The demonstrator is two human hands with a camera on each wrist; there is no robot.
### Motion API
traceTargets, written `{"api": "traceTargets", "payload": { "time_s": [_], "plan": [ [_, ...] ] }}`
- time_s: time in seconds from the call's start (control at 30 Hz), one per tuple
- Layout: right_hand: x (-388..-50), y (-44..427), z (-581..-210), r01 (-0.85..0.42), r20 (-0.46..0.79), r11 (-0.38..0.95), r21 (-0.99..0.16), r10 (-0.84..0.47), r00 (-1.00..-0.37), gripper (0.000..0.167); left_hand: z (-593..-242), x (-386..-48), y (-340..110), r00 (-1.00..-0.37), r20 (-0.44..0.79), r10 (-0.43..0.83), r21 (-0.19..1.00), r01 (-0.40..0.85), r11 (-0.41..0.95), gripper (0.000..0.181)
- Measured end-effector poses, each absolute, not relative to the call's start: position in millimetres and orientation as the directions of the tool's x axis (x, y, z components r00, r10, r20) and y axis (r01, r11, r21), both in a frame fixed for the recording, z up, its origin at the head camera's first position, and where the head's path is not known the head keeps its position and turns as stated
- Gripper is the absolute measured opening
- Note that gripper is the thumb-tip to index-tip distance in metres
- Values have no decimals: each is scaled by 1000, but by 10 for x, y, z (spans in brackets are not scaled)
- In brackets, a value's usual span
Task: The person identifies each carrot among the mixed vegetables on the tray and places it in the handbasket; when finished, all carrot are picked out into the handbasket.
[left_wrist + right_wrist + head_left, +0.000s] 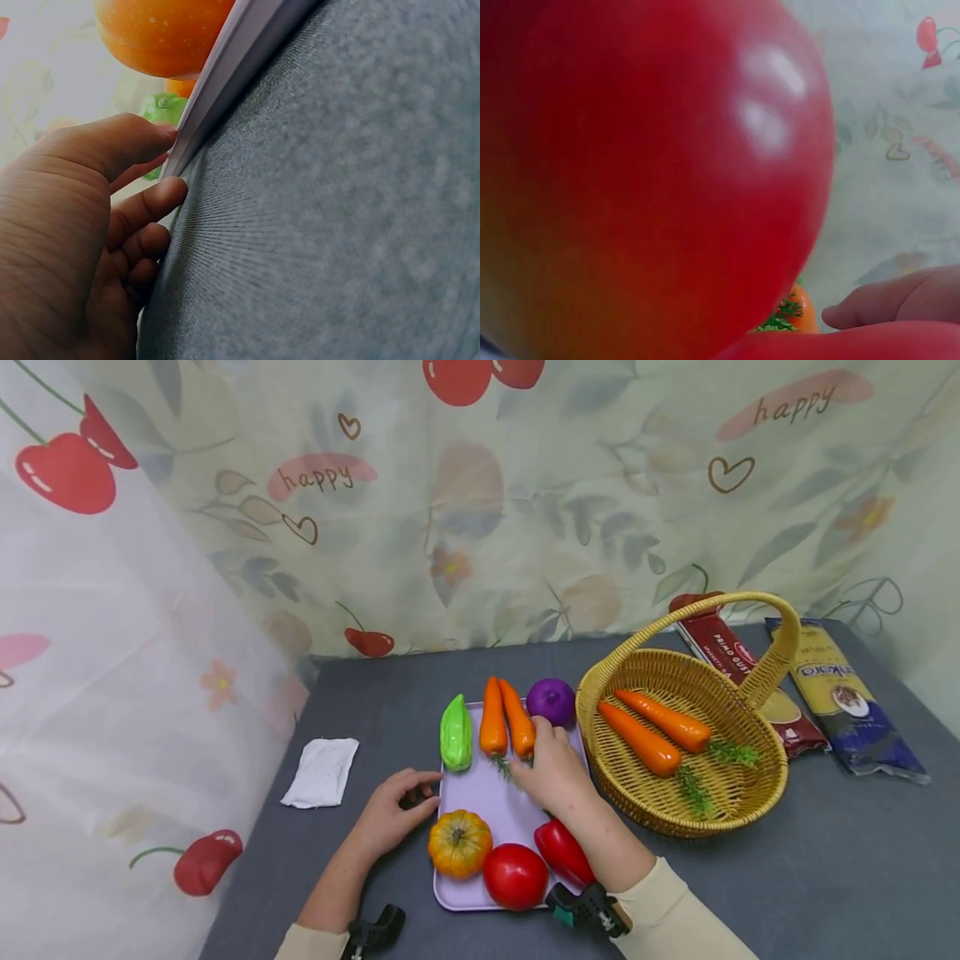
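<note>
In the head view, the right hand [557, 772] is at the carrots [492, 722] on the tray [487, 797], grip indeterminate, presumably light, rigid, slick, best pinched mid-body; left wrist: the left hand [60, 217], fingers loosely bent, touches the tray; right wrist: a tomato [652, 157] obstructs

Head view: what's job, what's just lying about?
Likely job:
long orange carrots
flat lilac tray
yellow wicker basket
round purple onion
long green vegetable
ribbed orange pumpkin
round red tomato
glossy red pepper

Lying about:
flat white packet
maroon spaghetti packet
blue-yellow packet
</note>
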State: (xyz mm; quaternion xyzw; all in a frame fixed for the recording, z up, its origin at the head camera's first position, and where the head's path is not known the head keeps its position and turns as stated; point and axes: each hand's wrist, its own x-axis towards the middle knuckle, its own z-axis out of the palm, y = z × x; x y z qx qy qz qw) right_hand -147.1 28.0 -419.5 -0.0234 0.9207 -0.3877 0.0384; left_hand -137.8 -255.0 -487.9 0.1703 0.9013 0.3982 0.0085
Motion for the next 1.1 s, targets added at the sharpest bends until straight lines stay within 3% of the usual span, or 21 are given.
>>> {"api": "traceTargets", "payload": {
  "time_s": [0.4, 0.5, 0.73, 0.97, 1.1],
  "plan": [
    [-1521, 289, -4229, 51, -135, 734, -677, -56, -989, 83, -4889, -1374, -2550, -943, 137, 304, 717, 307, 626, 30],
    [-1504, 292, -4228, 54, -141, 765, -641, -48, -989, 76, -4899, -1378, -2547, -940, 150, 307, 710, 318, 628, 31],
    [-1483, 311, -4186, 37, -117, 801, -597, -42, -992, 27, -4889, -1381, -2540, -940, 138, 311, 714, 312, 626, 30],
    [-1437, 312, -4095, -4, -29, 813, -583, -25, -999, 24, -4873, -1369, -2549, -941, 127, 315, 719, 306, 624, 31],
    [-1374, 327, -3944, -33, 19, 800, -599, -26, -999, 34, -4867, -1375, -2550, -939, 135, 317, 716, 314, 623, 31]
  ]
}}
